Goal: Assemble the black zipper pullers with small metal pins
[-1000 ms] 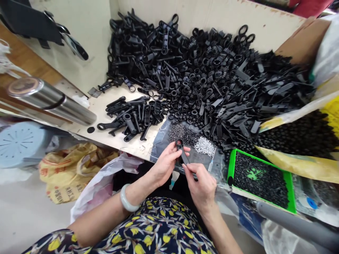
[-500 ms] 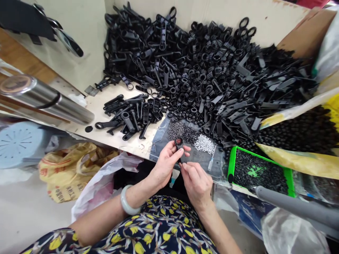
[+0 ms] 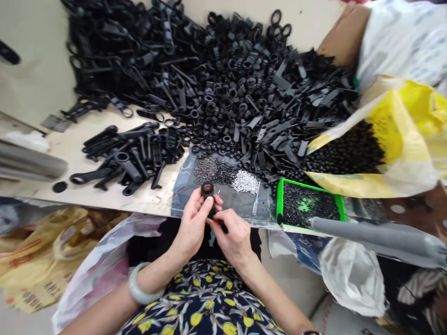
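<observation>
My left hand (image 3: 195,216) is closed around a black plastic part with a ring at one end (image 3: 207,188), its ring pointing up and away from me. The thumb presses along the part's flat stem. Close against the lower end, my right hand (image 3: 232,232) pinches with thumb and fingers; what sits between those fingertips is hidden. Just beyond the hands, a dark mat (image 3: 223,200) carries a heap of small silver pins (image 3: 245,181), small dark pieces (image 3: 223,172) and a small screwdriver (image 3: 255,204).
A large heap of black plastic parts (image 3: 216,88) covers the back of the bench. Several long black parts (image 3: 131,163) lie at left, near a steel flask (image 3: 31,160). At right are a green-rimmed tray (image 3: 280,204), a yellow-white bag (image 3: 401,153) and a grey bar (image 3: 370,230).
My view has turned to the right, so the bench slides left and more of the yellow-white bag shows. Both hands keep nearly the same hold on the ring-ended part.
</observation>
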Available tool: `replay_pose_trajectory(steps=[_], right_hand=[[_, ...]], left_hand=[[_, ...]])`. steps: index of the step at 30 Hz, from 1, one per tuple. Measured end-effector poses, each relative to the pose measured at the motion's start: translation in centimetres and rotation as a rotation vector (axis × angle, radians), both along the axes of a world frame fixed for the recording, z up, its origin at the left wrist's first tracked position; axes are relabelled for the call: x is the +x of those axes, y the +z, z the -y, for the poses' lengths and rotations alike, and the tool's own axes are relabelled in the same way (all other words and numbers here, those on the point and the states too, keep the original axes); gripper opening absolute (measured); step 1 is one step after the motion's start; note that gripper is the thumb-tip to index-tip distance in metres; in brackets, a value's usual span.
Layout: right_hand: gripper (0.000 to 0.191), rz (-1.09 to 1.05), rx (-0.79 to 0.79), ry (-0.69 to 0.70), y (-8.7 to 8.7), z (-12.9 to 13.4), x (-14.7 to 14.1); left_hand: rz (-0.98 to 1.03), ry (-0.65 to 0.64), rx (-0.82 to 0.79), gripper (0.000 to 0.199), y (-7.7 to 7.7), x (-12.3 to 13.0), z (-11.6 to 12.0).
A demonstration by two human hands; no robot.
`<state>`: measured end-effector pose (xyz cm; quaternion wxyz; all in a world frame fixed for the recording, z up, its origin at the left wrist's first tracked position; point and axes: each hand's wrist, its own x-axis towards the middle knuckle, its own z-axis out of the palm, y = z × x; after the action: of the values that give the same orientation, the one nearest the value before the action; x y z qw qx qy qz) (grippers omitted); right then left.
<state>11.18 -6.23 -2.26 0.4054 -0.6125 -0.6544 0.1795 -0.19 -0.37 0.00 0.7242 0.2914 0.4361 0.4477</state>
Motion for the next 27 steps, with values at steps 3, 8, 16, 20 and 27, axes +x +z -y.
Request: replay_pose_trajectory(steps=[3,8,16,20,27], right_hand=[[0.020,-0.299,-0.176,-0.049,0.0,0.0,-0.1],[0.043,-0.734,-0.347,-0.134,0.2,-0.6,-0.7],[0.028,-0.919,-0.443,-0.004,-0.4,-0.7,-0.7],[0.025,-0.982,-0.495,-0.011,-0.4,-0.3,-1.0],[0.029,-0.938,-0.528,0.032,-1.0,0.3,-1.3]], left_hand=[[-0.036,-0.005,0.022,0.029,-0.2,-0.2,0.1],[-0.023,0.036,0.012,0.034,0.1,0.0,0.5],[-0.039,-0.079,0.030,0.033,0.0,-1.4,0.3],[-0.066,-0.166,0.060,0.025,-0.3,-3.4,0.0],[-0.040,-0.146,0.060,0.026,-1.7,-5.1,0.1]])
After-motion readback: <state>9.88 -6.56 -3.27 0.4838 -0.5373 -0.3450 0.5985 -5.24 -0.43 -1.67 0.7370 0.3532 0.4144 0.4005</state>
